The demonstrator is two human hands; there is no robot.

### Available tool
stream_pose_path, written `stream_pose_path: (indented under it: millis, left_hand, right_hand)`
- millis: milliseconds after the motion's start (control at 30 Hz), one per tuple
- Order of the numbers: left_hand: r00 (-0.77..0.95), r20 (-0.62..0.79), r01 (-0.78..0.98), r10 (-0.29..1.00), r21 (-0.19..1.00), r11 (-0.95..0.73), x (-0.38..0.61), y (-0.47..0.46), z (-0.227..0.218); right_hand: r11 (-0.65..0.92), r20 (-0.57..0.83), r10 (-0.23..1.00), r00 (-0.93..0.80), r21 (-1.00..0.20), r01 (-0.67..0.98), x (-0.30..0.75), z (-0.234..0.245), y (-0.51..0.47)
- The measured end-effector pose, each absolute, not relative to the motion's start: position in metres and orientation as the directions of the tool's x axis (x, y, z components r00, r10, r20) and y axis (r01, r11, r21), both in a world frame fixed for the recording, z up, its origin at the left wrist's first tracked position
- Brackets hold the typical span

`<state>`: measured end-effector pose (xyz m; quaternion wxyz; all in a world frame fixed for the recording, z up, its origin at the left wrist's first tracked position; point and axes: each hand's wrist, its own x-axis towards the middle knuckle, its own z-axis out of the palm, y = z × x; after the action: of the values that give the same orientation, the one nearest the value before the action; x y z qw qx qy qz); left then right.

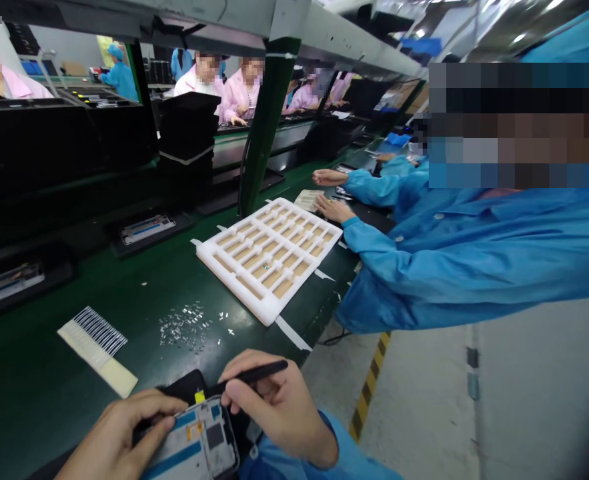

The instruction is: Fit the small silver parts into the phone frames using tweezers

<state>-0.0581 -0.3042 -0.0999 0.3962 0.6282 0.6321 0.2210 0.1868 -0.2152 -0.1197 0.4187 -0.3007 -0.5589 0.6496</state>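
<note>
My left hand [119, 433] lies at the bottom left with its fingers curled onto an opened phone frame [199, 443], a silver and blue panel resting in a black holder. The thumb and fingers press its left edge. My right hand [274, 403] is closed around a thin black stick-like tool [254, 375], whose tip points left toward the top edge of the phone frame near a small yellow tab [200, 397]. Both hands sit at the near edge of the green bench [49, 400].
A white foam tray [269, 257] with several rows of small tan parts lies ahead. Small white scraps [187, 325] litter the bench, and a barcode label strip [97, 347] lies at left. A co-worker in a blue coat [464, 260] leans over the bench at right. Black fixtures [147, 230] line the conveyor.
</note>
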Motion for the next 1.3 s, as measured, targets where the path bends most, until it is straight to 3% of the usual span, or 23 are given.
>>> stream_pose_path:
  millis: [233,500,900,1300]
  left_hand:
    - [0.067,-0.236,0.634,0.969,0.76,0.141,-0.048,-0.306,-0.101]
    - [0.051,-0.27,0.632,0.962,0.754,0.178,-0.047,-0.31,-0.106]
    - [0.061,-0.332,0.649,0.941,0.73,0.216,-0.045,-0.307,-0.105]
    - [-0.032,-0.289,0.693,0.957,0.683,0.23,-0.042,-0.312,-0.122]
  right_hand:
    - [0.133,0.131,0.824,-0.551,-0.99,-0.037,0.179,-0.122,-0.232]
    - [0.133,0.053,0.821,-0.569,-0.986,0.1,0.173,-0.125,-0.232]
    - [0.16,0.085,0.843,-0.531,-0.982,0.097,0.172,-0.126,-0.234]
    - [0.211,0.158,0.862,-0.482,-0.976,0.057,0.171,-0.124,-0.238]
